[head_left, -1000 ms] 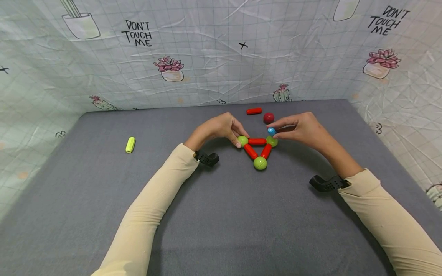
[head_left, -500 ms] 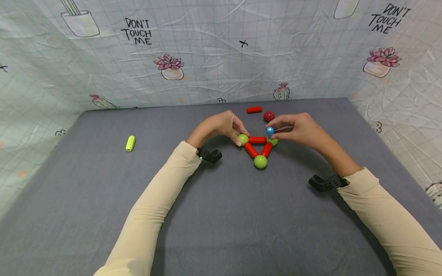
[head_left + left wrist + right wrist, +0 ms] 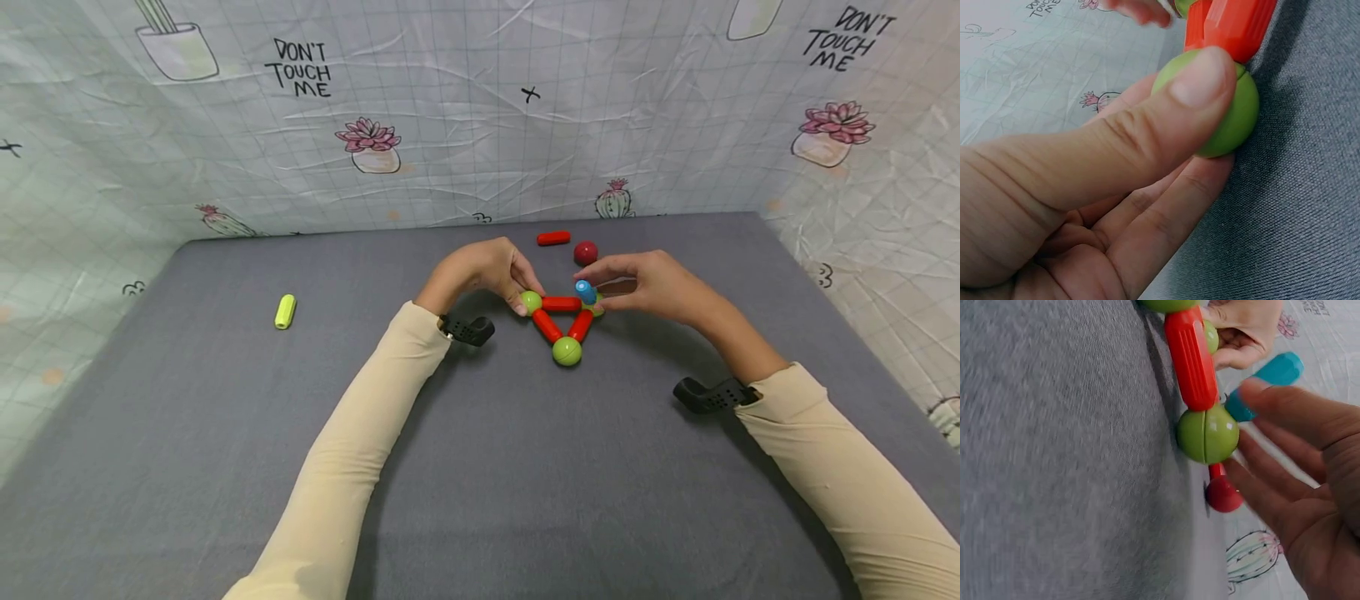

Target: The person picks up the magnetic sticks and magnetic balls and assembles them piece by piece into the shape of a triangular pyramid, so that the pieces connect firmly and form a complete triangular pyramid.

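Note:
Three red rods (image 3: 561, 304) and three green balls (image 3: 567, 352) form a flat triangle on the grey table. My left hand (image 3: 487, 267) pinches the far left ball (image 3: 1244, 119) between thumb and fingers. A short blue rod (image 3: 1282, 369) rises at a tilt from the far right ball (image 3: 1194, 437). Around that ball and rod my right hand (image 3: 660, 287) has its fingers fairly straight. Its thumb overlaps the lower part of the blue rod in the right wrist view, and the lower fingertips are right beside the ball.
Behind the triangle lie a red ball (image 3: 586, 253) and a loose red rod (image 3: 553, 238). A yellow-green rod (image 3: 285, 312) lies far to the left. A patterned cloth (image 3: 465, 125) hangs along the table's back edge.
The blue rod has come down onto the far right green ball and now leans. The right thumb has shifted lower, toward that ball. The left hand keeps its pinch.

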`<move>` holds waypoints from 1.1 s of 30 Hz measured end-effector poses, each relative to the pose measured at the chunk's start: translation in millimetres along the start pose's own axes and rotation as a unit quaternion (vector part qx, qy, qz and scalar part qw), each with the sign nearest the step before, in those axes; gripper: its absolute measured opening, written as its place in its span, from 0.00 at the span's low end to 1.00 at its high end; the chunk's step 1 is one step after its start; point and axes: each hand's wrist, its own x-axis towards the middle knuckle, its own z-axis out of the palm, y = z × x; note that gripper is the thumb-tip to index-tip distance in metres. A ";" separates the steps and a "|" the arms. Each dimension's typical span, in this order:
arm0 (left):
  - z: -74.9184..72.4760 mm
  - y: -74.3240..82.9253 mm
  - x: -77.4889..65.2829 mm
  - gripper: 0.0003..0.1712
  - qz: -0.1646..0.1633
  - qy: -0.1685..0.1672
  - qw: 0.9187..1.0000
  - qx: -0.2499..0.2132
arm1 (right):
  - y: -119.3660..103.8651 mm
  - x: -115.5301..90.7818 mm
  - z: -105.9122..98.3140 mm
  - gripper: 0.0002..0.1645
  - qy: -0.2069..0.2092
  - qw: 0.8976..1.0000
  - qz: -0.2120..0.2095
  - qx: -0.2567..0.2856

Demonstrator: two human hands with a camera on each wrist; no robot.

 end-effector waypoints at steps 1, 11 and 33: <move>-0.1 -0.4 0.1 0.20 -0.001 -0.001 1.000 -0.002 | 1.6 -0.1 -0.7 0.26 -0.015 1.000 0.006 0.000; -1.5 -1.1 0.7 0.19 0.008 -0.010 1.000 -0.015 | 14.7 2.2 -3.2 0.22 -0.053 0.996 0.017 -0.068; -51.1 -47.1 -82.0 0.22 0.018 0.153 0.982 0.105 | 16.8 1.8 2.0 0.20 -0.026 0.998 0.037 -0.047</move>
